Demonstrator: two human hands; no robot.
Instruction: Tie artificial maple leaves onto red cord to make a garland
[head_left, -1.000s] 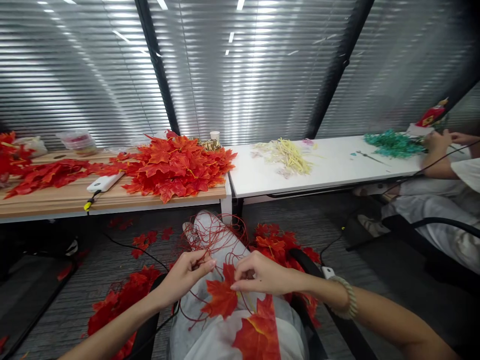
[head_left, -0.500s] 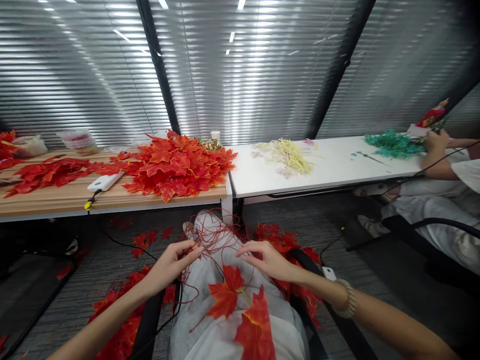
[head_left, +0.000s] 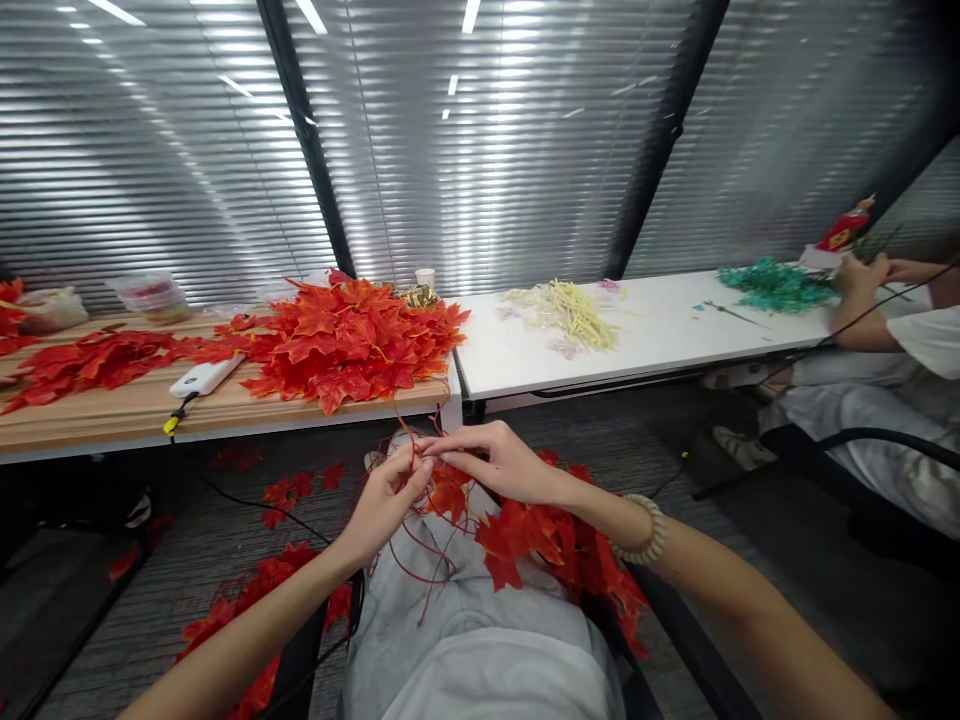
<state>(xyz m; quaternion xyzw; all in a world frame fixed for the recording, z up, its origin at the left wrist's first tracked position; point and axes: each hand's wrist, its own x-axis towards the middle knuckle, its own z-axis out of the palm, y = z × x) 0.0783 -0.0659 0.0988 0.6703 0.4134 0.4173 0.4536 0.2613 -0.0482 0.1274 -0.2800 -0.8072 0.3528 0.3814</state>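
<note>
Over my lap, my left hand (head_left: 388, 497) and my right hand (head_left: 501, 462) meet fingertip to fingertip. Thin red cord (head_left: 409, 572) is pinched between the fingers of both, with loops of it hanging down over the grey trousers. Just below my right hand dangle orange-red artificial maple leaves (head_left: 517, 540); exactly how they join the cord is hidden by my fingers. More tangled cord lies behind my left hand, over my knees.
A large heap of red maple leaves (head_left: 352, 340) covers the end of the wooden table (head_left: 120, 418). On the white table (head_left: 495, 368) lie yellow strips (head_left: 574, 315) and green foliage (head_left: 780, 285). A co-worker's hands (head_left: 862, 275) are at the right. Leaves also lie beside my chair.
My hands were apart and have come together, my right moving left and up. The leaves that lay on my lap now hang raised under my right hand.
</note>
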